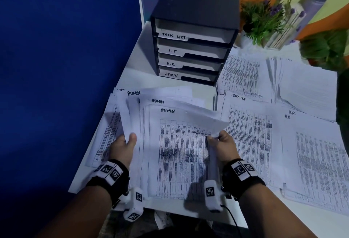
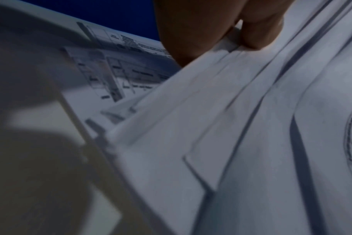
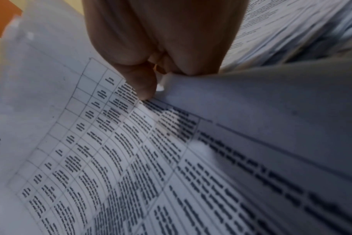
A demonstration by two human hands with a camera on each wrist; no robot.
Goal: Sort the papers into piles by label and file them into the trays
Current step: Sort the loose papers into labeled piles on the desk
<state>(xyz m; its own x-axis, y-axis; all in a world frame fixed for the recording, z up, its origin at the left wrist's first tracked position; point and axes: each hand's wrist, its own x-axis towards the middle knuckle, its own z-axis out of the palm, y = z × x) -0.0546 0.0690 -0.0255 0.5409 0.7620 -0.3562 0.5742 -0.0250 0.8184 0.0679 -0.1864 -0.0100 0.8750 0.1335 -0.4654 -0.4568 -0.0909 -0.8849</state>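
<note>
A loose stack of printed sheets headed ADMIN [image 1: 175, 143] lies fanned in front of me on the white desk [image 1: 139, 75]. My left hand [image 1: 126, 143] grips the stack's left edge, thumb on top; the left wrist view shows the thumb [image 2: 257, 30] pressing on the sheets [image 2: 231, 127]. My right hand [image 1: 219, 139] pinches the right edge, where a top sheet curls up; the right wrist view shows this pinch on the ADMIN sheets [image 3: 131, 159]. A black tray unit [image 1: 192, 48] stands behind, its shelves labelled TASK LIST, I.T, H.R. and ADMIN.
To the right lie a TASK LIST pile [image 1: 249, 139], an H.R. pile [image 1: 317, 158] and more piles [image 1: 264, 75] behind them. A blue partition [image 1: 66, 48] bounds the left. Potted plants [image 1: 268, 18] stand at the back right.
</note>
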